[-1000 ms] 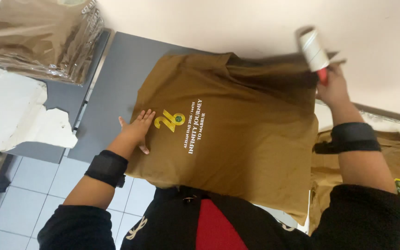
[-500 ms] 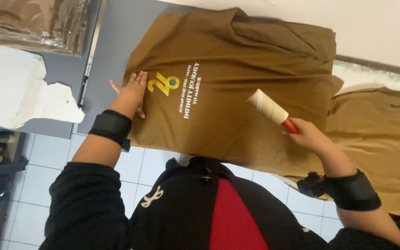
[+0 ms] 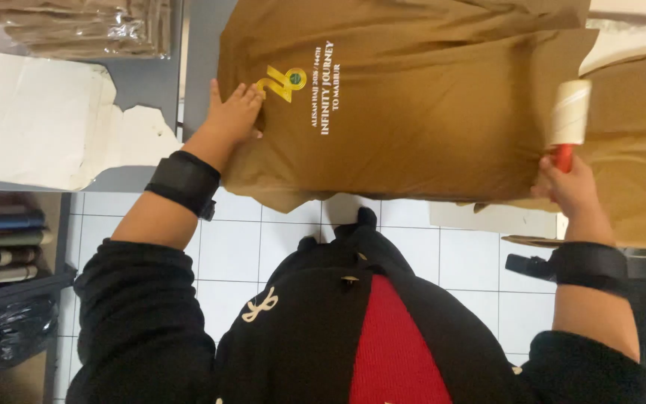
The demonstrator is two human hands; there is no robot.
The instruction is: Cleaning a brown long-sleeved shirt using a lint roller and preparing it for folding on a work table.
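A person's left hand (image 3: 235, 114) presses flat, fingers spread, on a brown printed T-shirt (image 3: 405, 97) laid across a grey table (image 3: 151, 82), beside the shirt's yellow and white print. At the shirt's right edge, the right hand (image 3: 568, 183) is closed around the red handle of a white lint roller (image 3: 568, 116), its roll resting on the fabric. Bagged folded shirts (image 3: 91, 30) lie at the far left; white paper (image 3: 46, 120) sits beside them.

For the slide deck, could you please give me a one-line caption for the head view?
Left hand flat on a brown shirt; right hand holds a red-handled lint roller at its edge.
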